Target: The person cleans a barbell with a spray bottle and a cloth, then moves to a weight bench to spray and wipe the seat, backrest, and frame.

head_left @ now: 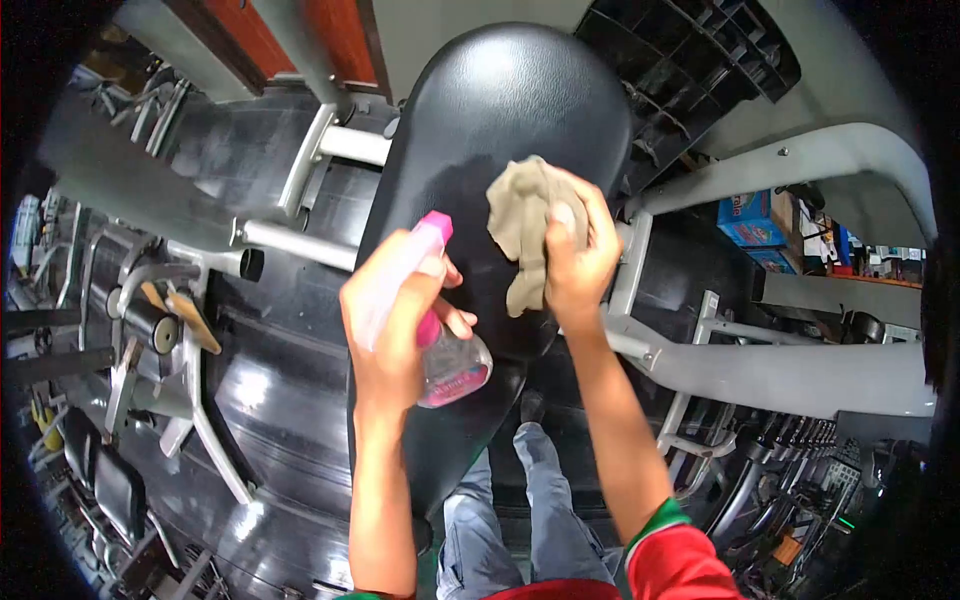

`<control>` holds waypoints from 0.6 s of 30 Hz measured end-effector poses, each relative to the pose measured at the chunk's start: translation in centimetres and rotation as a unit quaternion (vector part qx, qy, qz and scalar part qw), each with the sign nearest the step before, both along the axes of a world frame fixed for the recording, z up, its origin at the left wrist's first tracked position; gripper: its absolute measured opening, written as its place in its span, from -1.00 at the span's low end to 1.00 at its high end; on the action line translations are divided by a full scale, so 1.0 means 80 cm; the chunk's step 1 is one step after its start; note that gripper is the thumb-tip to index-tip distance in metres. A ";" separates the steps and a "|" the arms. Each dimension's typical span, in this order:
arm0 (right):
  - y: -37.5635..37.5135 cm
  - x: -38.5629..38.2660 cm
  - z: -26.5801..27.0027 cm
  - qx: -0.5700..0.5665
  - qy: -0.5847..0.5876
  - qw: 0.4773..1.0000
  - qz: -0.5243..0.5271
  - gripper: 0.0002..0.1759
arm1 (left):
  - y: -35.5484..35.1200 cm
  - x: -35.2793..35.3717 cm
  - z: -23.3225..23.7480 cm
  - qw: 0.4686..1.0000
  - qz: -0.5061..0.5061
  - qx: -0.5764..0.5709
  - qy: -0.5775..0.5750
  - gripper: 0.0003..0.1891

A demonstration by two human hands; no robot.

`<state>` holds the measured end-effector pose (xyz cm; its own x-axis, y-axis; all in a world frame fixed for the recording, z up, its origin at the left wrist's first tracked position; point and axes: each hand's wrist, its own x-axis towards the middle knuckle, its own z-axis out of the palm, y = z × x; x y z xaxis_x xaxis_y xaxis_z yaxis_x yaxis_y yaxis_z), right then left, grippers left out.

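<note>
My left hand (390, 305) is wrapped round a spray bottle (453, 368) with a pink nozzle and a clear body, tilted over the black padded bench (510, 90). To its right, my right hand (580, 250) grips a crumpled beige cloth (520, 215), its lower end hanging down. The cloth is over the middle of the bench pad; whether it touches the pad I cannot tell. A gap separates the two hands.
Grey machine frames (790, 375) flank the bench on both sides. A dark plastic rack (690, 60) stands at the upper right, with a blue box (750, 225) below it. Dumbbells (800, 432) line the lower right. My legs (550, 490) are below the bench.
</note>
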<state>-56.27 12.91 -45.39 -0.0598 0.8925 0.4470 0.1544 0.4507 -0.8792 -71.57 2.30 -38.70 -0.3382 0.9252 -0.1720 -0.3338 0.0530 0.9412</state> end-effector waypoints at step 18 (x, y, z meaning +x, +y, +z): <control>-0.006 -0.003 -0.008 0.095 -0.144 0.980 -0.096 -0.51 | 0.158 -0.059 0.010 0.999 -0.021 0.013 -0.033 -0.52</control>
<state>-56.49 12.46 -46.04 -0.0474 0.8015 0.5960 0.4827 0.5408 -0.6889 -76.30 14.92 -37.88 -0.2868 0.9432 -0.1679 -0.3935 0.0438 0.9183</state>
